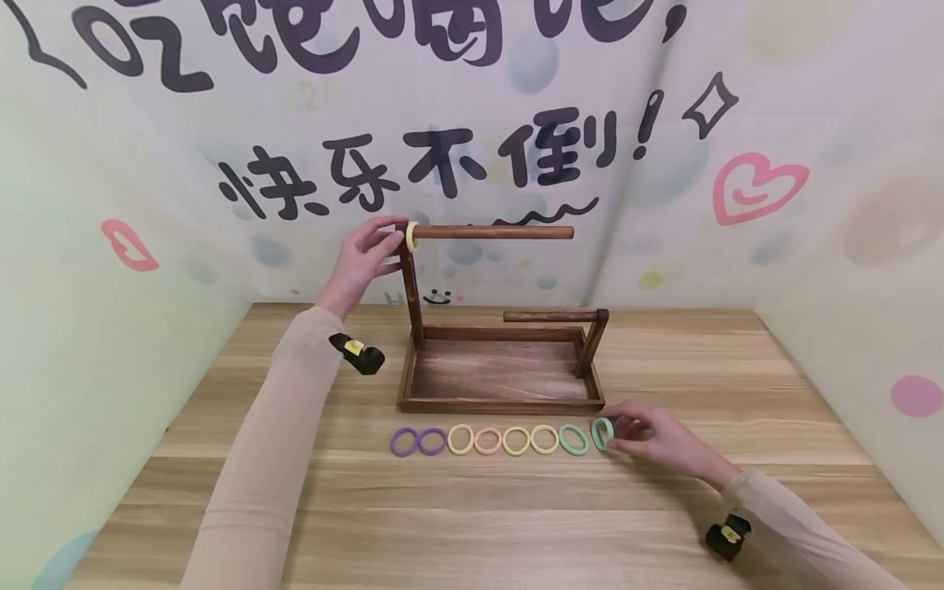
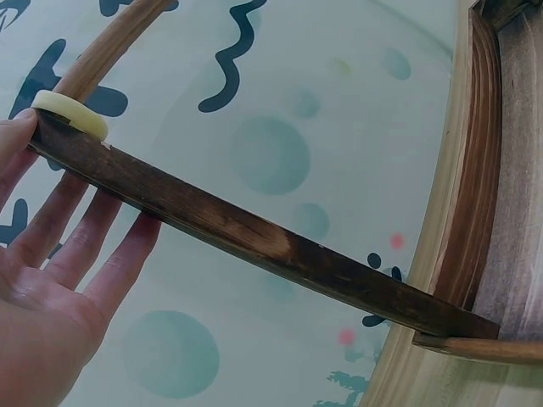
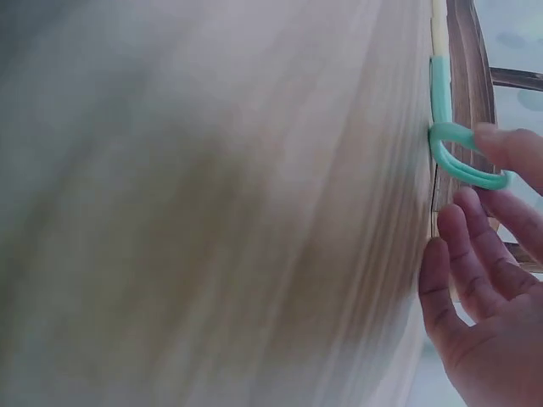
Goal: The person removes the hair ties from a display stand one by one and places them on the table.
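A pale yellow ring (image 1: 412,237) hangs on the upper rod (image 1: 501,233) of a dark wooden stand, up against the tall post (image 2: 254,237). At that post's top is my left hand (image 1: 361,258), thumb tip beside the ring and the other fingers extended along the wood. My right hand (image 1: 656,438) pinches a mint green ring (image 3: 458,161) between thumb and forefinger at the right end of a row of rings. The held ring stands tilted up beside a second green ring (image 1: 574,440), which lies flat on the table.
Leftward along the row lie yellow rings (image 1: 516,441), a pink ring (image 1: 487,441) and purple rings (image 1: 403,442). Behind them stands the stand's tray base (image 1: 501,406), with a shorter post and lower rod (image 1: 549,316) at its right. A printed backdrop (image 1: 472,106) rises behind the table (image 1: 472,516).
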Action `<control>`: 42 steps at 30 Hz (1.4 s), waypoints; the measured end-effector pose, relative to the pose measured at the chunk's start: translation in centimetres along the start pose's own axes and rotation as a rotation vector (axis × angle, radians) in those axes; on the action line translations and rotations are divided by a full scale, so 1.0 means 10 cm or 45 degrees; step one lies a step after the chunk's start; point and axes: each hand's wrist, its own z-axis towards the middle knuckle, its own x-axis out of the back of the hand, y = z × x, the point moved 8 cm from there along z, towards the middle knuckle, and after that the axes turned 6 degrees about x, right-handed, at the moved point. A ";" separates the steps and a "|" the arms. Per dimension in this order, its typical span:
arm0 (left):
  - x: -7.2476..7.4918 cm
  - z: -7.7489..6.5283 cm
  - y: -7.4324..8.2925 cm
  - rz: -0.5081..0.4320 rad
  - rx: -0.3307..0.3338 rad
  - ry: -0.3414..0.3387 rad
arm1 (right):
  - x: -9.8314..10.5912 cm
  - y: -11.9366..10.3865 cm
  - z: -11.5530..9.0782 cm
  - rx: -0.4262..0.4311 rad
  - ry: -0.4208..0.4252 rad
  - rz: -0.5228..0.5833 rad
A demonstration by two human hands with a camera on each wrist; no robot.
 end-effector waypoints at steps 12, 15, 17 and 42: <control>0.02 0.00 -0.01 -0.014 0.008 -0.001 | -0.03 0.00 0.01 -0.008 -0.131 0.084; 0.02 0.01 0.00 -0.005 0.005 -0.003 | -0.05 0.01 0.01 -0.016 -0.156 0.102; 0.02 0.01 0.00 -0.005 0.005 -0.004 | -0.06 0.01 0.01 -0.018 -0.173 0.108; 0.01 -0.01 0.02 0.028 0.002 -0.023 | 0.09 -0.21 0.19 0.106 -0.054 0.104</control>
